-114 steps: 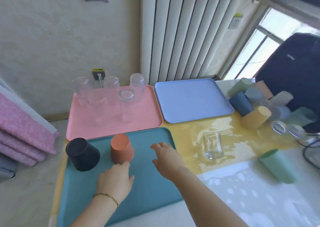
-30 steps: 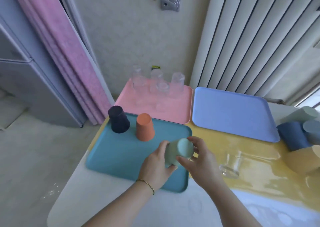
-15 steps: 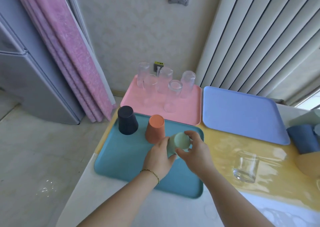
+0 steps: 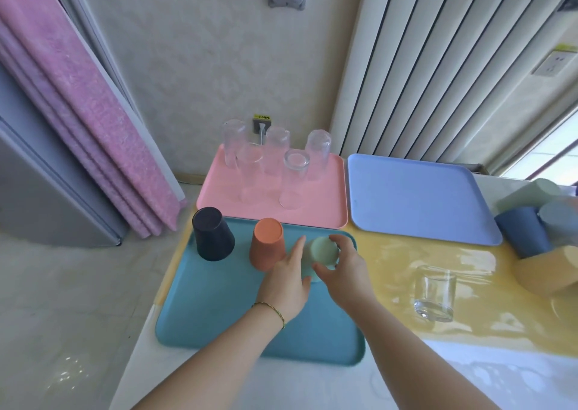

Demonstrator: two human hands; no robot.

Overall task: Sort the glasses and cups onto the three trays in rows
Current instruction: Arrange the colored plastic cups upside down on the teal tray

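Yellow tabletop [image 4: 391,253] before a pale wall carries three trays. I take the teal tray [image 4: 219,315] as ref. for all places. On its far row, starting at the left corner, a black cup [image 4: 212,237] and an orange cup [image 4: 267,244] stand bottom-up. Just right of the orange one, over the same row, both hands are on the green cup [image 4: 322,251], also bottom-up.

R hand [image 4: 344,272] has its fingers [image 4: 342,241] and thumb curled round the cup's upper end from above. L hand [image 4: 286,281] lays nearly straight fingers [image 4: 299,247] against the cup's left side, not wrapped round it. The hands hide the rim, so I cannot tell if it touches the tray.

Behind the teal tray is the pink tray [image 4: 325,212] w/ five clear glasses [image 4: 294,178]. Behind and to the right is the blue tray [image 4: 416,203]. Right of the teal tray one glass [image 4: 434,294] stands on the tabletop, and farther right lies a heap of cups [image 4: 525,234].

To do this step well, I think the cup must go down vertical w/ the rim flat. It should be in line w/ the black and orange cups, w/ approx. the same gap as btw. those two. L hand is just beside the orange cup, which probably tips easily, so it should not knock it. R hand should let go only when the rim sits flat, because a light cup can slide.
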